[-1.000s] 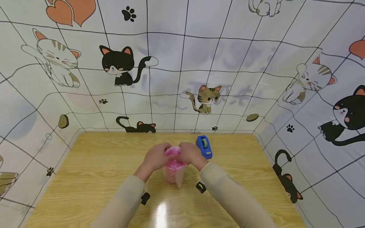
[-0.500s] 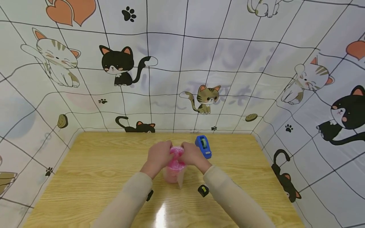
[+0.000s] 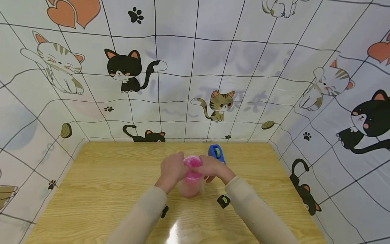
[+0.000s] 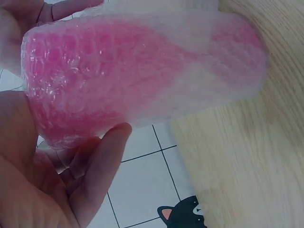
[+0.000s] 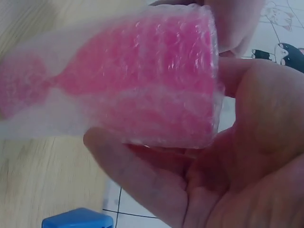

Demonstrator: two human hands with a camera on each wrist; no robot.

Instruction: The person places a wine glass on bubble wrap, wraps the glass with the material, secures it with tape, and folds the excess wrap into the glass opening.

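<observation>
A pink goblet (image 3: 190, 186) stands upright on the wooden table, wrapped in clear bubble wrap (image 5: 152, 116). Both wrist views show its wide bowl, narrow stem and foot through the wrap. My left hand (image 3: 173, 169) grips the wrapped bowl from the left near the top, with fingers bent round its side. From the right, my right hand (image 3: 211, 166) holds the same upper part, its fingers along the far side and partly hidden in the head view. The thumbs come close together over the rim.
A blue tape dispenser (image 3: 216, 152) stands just behind my right hand. The wooden table (image 3: 115, 176) meets a wall cloth (image 3: 176, 84) with cat prints at its back edge and at both sides. Black wrist cameras (image 3: 223, 201) show under the sleeves.
The loose flap of bubble wrap that stuck out at the goblet's lower front has swung to the right and lies closer round it. Both hands and the goblet have shifted slightly right.
</observation>
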